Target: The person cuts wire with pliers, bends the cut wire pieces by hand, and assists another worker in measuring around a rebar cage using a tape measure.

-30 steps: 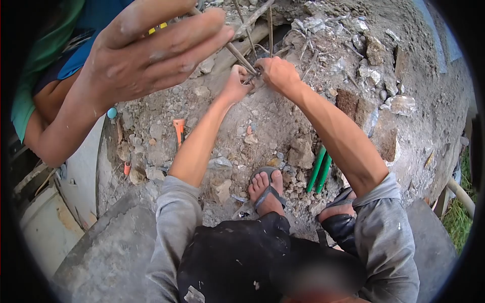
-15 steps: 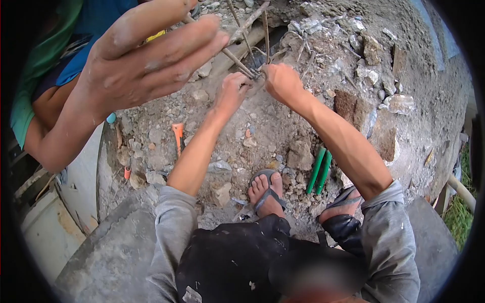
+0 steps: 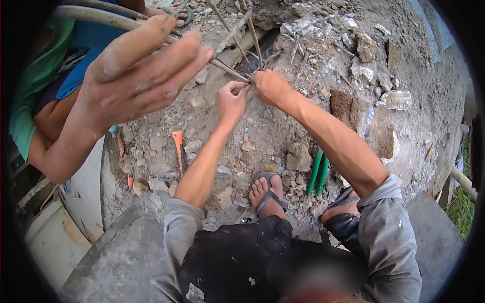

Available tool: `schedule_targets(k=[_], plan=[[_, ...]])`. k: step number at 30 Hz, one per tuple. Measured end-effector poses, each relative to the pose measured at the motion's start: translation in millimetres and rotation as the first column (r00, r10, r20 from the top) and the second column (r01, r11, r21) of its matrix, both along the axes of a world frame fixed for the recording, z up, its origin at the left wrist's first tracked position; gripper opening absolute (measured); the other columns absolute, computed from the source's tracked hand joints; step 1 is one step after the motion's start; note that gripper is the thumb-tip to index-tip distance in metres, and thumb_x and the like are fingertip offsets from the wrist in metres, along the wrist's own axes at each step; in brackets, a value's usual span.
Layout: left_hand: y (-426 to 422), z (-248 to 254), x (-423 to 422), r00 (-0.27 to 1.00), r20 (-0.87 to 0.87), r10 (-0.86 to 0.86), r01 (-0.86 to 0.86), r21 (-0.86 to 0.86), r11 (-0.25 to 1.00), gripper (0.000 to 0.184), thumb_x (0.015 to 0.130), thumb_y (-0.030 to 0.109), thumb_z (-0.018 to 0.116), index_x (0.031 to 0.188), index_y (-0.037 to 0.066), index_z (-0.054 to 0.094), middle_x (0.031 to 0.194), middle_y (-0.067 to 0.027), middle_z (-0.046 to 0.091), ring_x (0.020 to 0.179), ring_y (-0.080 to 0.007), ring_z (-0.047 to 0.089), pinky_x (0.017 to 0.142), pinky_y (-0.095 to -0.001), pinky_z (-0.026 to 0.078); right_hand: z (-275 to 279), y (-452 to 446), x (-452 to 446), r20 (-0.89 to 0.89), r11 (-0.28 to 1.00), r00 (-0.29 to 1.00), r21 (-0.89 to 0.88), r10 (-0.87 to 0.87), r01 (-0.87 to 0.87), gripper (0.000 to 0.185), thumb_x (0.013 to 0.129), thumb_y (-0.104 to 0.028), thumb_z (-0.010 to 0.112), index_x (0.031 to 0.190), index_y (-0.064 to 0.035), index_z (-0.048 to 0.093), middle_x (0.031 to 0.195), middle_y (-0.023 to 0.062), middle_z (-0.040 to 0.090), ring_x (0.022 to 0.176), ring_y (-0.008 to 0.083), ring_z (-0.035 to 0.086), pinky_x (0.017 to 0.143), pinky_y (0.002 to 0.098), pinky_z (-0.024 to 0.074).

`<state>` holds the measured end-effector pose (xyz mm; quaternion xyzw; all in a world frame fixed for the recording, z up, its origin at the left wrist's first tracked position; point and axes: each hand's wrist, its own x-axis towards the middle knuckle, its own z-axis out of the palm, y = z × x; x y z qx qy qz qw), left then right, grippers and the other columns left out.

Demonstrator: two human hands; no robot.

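My left hand (image 3: pixel 232 103) is closed in a pinch just below the end of a thin steel rod (image 3: pixel 228 69). What its fingertips hold is too small to make out. Beside it, my right hand (image 3: pixel 272 89) is curled shut at the spot where several rods meet, and its fingers hide what they grip. An upright rod (image 3: pixel 256 45) rises from that joint, and a bent rod (image 3: pixel 234 31) crosses behind it. Another person's hand (image 3: pixel 136 76) reaches in from the left, close to the camera, with its fingers over the slanting rods.
Rubble and broken stones (image 3: pixel 299 156) cover the ground. A green-handled tool (image 3: pixel 318 171) lies near my right foot. Left of my left forearm is an orange-handled tool (image 3: pixel 178 146). Concrete chunks (image 3: pixel 348 111) lie at the right. The other person's green sleeve (image 3: pixel 22 131) is at the left edge.
Both my hands have shifted slightly left and stay at the rod joint. The other person's hand has moved slightly left and down, and more of the rods behind it shows.
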<state>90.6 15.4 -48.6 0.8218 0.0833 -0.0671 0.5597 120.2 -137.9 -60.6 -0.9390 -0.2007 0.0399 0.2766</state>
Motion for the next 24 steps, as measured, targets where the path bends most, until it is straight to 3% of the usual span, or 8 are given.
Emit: schedule_targets(k=[2,4,8,11,13,18,20,24], plan=[[0,-1,-1,1.0,0.004,0.024,-0.024,-0.053,0.998,0.01,0.084,0.004,0.07,0.085,-0.005,0.068,0.077,-0.0093,0.07,0.071,-0.0098,0.064,0.065,-0.0252,0.05,-2,4,6,-0.035,0.999,0.999,-0.031,0.011,-0.012,0.013,0.079,-0.013,0.058,0.08,-0.0015,0.065,0.078,0.0244,0.067,0.078,0.0426,0.067,0.07,0.0484,0.0552],[0,-4,-3,1.0,-0.025,0.001,-0.002,-0.03,1.0,0.01,0.085,0.005,0.07,0.088,-0.005,0.068,0.08,-0.0081,0.07,0.073,-0.0089,0.063,0.066,-0.0241,0.049,11,6,15,-0.198,0.993,0.973,0.01,-0.117,0.121,0.016,0.081,-0.013,0.056,0.08,-0.0013,0.066,0.079,0.0244,0.067,0.078,0.0427,0.067,0.071,0.0485,0.0552],[-4,-4,-5,0.999,-0.039,0.016,-0.017,-0.017,1.0,0.009,0.086,0.003,0.068,0.089,-0.004,0.067,0.083,-0.0065,0.07,0.074,-0.0076,0.063,0.066,-0.0225,0.048,21,8,11,-0.231,0.991,0.964,-0.016,-0.132,0.132,0.018,0.083,-0.013,0.055,0.082,-0.0006,0.067,0.082,0.0243,0.068,0.08,0.0423,0.068,0.072,0.0483,0.0554],[-3,-5,-8,0.999,-0.044,0.011,-0.012,-0.013,1.0,0.007,0.086,0.002,0.067,0.089,-0.005,0.067,0.082,-0.0068,0.07,0.073,-0.0078,0.063,0.066,-0.0225,0.048,8,-3,10,-0.156,0.997,0.987,-0.072,-0.041,0.03,0.016,0.084,-0.014,0.056,0.084,-0.0014,0.065,0.086,0.0223,0.068,0.08,0.0397,0.068,0.071,0.0468,0.0559],[-1,-3,-10,1.0,-0.021,-0.007,0.007,0.01,1.0,0.007,0.085,0.002,0.067,0.088,-0.005,0.066,0.082,-0.0071,0.07,0.073,-0.0079,0.063,0.066,-0.0225,0.048,6,0,9,0.029,0.988,1.0,-0.155,0.009,-0.005,0.015,0.082,-0.013,0.053,0.078,-0.0044,0.065,0.076,0.0231,0.066,0.074,0.0393,0.067,0.065,0.0482,0.0543],[1,-15,-14,0.995,0.074,-0.061,0.059,0.023,0.998,0.006,0.084,0.001,0.067,0.086,-0.005,0.066,0.081,-0.0079,0.07,0.074,-0.008,0.063,0.067,-0.0226,0.048,16,5,5,0.006,0.999,0.999,-0.022,-0.048,0.048,0.017,0.085,-0.013,0.05,0.081,-0.005,0.066,0.077,0.0219,0.067,0.075,0.0392,0.067,0.065,0.0477,0.0545],[-2,-11,-14,0.994,0.079,-0.072,0.063,0.11,0.992,0.007,0.085,0.001,0.067,0.087,-0.005,0.066,0.082,-0.008,0.07,0.074,-0.0086,0.063,0.067,-0.0228,0.049,12,3,7,0.014,0.997,0.997,-0.004,-0.079,0.079,0.018,0.085,-0.013,0.05,0.081,-0.0047,0.066,0.076,0.0218,0.066,0.075,0.0394,0.067,0.066,0.048,0.0545],[-5,-4,-11,0.997,0.071,-0.005,0.002,0.035,0.999,0.008,0.086,0.003,0.068,0.089,-0.004,0.067,0.083,-0.0073,0.07,0.073,-0.0087,0.063,0.066,-0.0228,0.048,13,1,3,-0.068,0.999,0.996,-0.016,-0.05,0.049,0.015,0.082,-0.013,0.054,0.082,-0.0034,0.065,0.074,0.0221,0.065,0.073,0.04,0.066,0.067,0.0488,0.0541]])
